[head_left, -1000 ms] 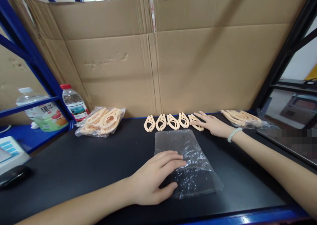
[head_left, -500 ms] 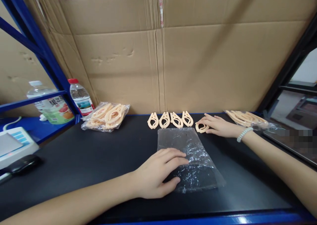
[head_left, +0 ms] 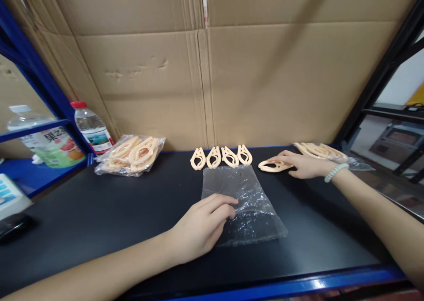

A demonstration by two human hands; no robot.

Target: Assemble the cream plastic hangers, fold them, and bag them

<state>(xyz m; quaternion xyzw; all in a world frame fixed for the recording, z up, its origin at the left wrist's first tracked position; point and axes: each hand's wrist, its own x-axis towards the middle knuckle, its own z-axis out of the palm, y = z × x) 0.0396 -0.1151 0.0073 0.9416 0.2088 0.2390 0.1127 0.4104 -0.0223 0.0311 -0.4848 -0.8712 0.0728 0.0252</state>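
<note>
My left hand [head_left: 202, 226] rests on the left side of a clear plastic bag [head_left: 255, 217] lying flat on the black table. Its fingers are loosely bent, and the thumb is mostly hidden. At the right, my right hand [head_left: 303, 164] has its fingers on a beige folding hanger [head_left: 270, 167], which lies sideways on the table with its tapered end under the fingers. Beyond the bag's far edge, several more hangers [head_left: 213, 158] lie in a row, tapered ends toward the cardboard.
A bag of hangers [head_left: 130, 155] lies at the back left, and another bagged bundle [head_left: 319, 151] at the back right. Two bottles, one red-capped [head_left: 94, 128], one white-capped [head_left: 49, 137], stand at the left. Cardboard [head_left: 149, 84] walls the back. A black object [head_left: 15, 226] is at far left.
The hanger under my right hand has turned sideways, and that hand has shifted slightly right. The fingers of my left hand have drawn in a little. The view has shifted.
</note>
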